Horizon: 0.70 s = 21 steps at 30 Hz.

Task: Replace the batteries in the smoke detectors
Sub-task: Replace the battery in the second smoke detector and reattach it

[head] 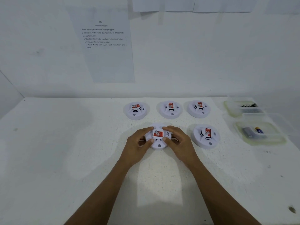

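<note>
Both hands point(159, 140) clasp one smoke detector point(158, 137) (red-labelled).

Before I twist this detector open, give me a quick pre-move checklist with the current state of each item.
1. Both hands on the unit: ok. The left hand and right hand grip opposite sides of the round white smoke detector with the red sticker.
2. Detector supported: ok, it appears to rest on the white tabletop.
3. Neighbours apart: ok. The nearest other detector sits to the right, not touching.
4. Batteries at hand: ok. The near clear plastic tray holds a blue-and-yellow battery.
5. Far clear tray contents: cannot tell, only small dark items show.
6. Battery cover state: cannot tell, the underside is hidden.
</note>
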Motion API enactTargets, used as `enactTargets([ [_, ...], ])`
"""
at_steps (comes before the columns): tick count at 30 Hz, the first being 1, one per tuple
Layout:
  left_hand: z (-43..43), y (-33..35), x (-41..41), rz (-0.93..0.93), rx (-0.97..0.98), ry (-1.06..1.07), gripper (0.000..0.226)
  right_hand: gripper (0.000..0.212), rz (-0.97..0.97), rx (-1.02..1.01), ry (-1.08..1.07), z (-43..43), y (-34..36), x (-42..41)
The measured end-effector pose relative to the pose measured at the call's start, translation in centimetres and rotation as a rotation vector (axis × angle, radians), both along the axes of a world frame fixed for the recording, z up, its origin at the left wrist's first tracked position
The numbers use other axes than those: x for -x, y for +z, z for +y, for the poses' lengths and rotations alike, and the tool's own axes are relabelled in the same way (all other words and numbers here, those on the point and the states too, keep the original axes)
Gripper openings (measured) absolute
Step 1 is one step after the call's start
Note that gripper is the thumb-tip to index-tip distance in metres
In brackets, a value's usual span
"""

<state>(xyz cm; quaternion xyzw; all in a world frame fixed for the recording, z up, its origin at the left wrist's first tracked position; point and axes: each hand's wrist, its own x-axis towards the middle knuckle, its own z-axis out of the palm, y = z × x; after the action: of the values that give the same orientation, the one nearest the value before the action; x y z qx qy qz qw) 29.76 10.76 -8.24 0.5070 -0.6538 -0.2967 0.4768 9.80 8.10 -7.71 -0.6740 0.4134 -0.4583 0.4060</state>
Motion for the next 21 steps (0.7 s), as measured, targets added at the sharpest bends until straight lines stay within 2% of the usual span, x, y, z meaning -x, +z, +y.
enactTargets([
  [21, 0.16, 0.20, 0.19, 0.016, -0.017, 0.012, 0.042, 0.040, -0.002, -0.014, 0.001, 0.28, 0.33, -0.13],
])
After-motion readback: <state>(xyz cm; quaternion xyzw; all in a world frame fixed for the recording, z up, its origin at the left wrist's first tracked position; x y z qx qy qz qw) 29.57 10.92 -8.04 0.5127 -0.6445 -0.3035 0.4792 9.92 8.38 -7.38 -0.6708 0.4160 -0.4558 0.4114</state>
